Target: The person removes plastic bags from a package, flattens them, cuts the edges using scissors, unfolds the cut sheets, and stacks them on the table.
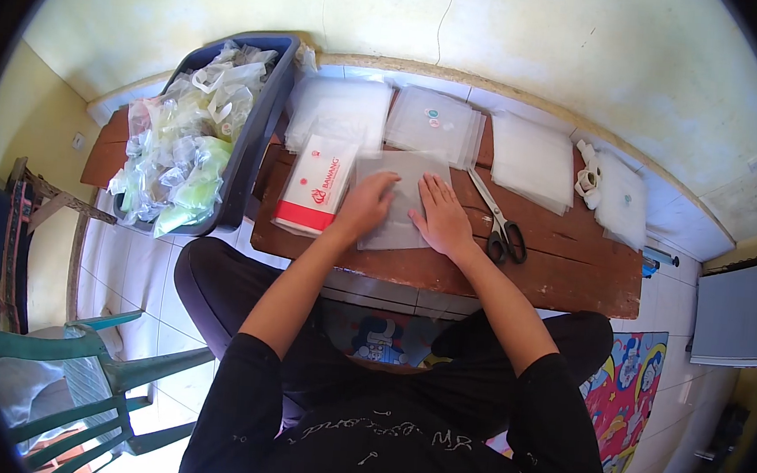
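Note:
On the low brown table [562, 271], a clear plastic sheet or bag [402, 223] lies between my hands. My left hand [368, 202] rests at its left side with the fingers bent and close together; whether anything is under them is hidden. My right hand [443, 217] lies flat on its right side, fingers spread. Left of them is a red and white pack marked BAWANG [319, 183]. Black-handled scissors [497, 219] lie open to the right of my right hand. Behind stand stacks of clear plastic bags [339, 113], one with small round stickers [432, 121].
A dark tub [267, 121] full of crumpled plastic bags stands at the left. Further stacks [533, 164] and white rolls [588, 182] lie at the table's right. A green chair [110, 375] is at lower left, a colourful mat [629, 390] at right, and a wall behind.

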`<state>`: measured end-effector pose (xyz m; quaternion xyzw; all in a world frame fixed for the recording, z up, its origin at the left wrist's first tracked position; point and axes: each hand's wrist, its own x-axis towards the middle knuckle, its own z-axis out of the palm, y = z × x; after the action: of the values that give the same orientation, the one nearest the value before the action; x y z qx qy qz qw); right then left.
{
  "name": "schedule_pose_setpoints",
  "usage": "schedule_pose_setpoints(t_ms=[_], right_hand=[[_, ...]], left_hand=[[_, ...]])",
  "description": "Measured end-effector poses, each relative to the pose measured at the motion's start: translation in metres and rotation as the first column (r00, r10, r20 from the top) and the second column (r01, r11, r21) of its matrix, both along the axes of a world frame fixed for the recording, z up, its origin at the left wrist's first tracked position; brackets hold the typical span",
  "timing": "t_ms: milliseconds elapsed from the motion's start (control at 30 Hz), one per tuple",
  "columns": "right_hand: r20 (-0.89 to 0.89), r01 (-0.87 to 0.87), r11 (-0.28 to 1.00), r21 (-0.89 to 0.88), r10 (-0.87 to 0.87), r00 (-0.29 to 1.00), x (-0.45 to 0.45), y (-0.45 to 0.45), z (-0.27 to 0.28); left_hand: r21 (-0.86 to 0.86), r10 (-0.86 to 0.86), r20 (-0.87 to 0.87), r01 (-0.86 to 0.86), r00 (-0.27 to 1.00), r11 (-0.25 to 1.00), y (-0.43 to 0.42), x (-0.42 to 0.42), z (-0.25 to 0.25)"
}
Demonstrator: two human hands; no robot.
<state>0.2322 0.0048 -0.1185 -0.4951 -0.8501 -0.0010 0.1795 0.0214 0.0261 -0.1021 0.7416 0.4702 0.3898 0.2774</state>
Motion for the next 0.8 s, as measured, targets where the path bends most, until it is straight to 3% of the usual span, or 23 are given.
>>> schedule_pose_setpoints(t_ms=[67, 100, 200, 500, 733, 800], right_hand=[[-0.018, -0.005, 1.0, -0.005, 0.005, 1.0, 0.001, 0.0, 0.001], [-0.016, -0.004, 1.0, -0.005, 0.004, 1.0, 0.001, 0.0, 0.002], [-0.021, -0.001, 1.0, -0.011, 0.001, 1.0, 0.0, -0.001, 0.001], [0.032, 0.018, 1.0, -0.007, -0.017, 0.999, -0.001, -0.001, 0.001], [0.064, 0.016, 1.0, -0.003, -0.016, 0.998, -0.001, 0.002, 0.0], [0.062, 0.022, 1.0, -0.007, -0.022, 0.998, -0.001, -0.001, -0.002]], left_hand=[[0.12, -0.09, -0.162, 0.11, 0.983, 0.987, -0.008, 0.011, -0.007], [0.094, -0.12, -0.229, 0.145, 0.966, 0.985, -0.009, 0.015, -0.013], [0.155, -0.111, -0.311, 0.166, 0.944, 0.974, -0.009, 0.022, -0.024], [0.02, -0.23, -0.189, 0.238, 0.955, 0.971, 0.001, 0.012, -0.024], [0.082, -0.201, -0.194, 0.22, 0.96, 0.972, 0.001, 0.015, -0.024], [0.122, -0.167, -0.269, 0.206, 0.948, 0.971, -0.001, 0.016, -0.021]])
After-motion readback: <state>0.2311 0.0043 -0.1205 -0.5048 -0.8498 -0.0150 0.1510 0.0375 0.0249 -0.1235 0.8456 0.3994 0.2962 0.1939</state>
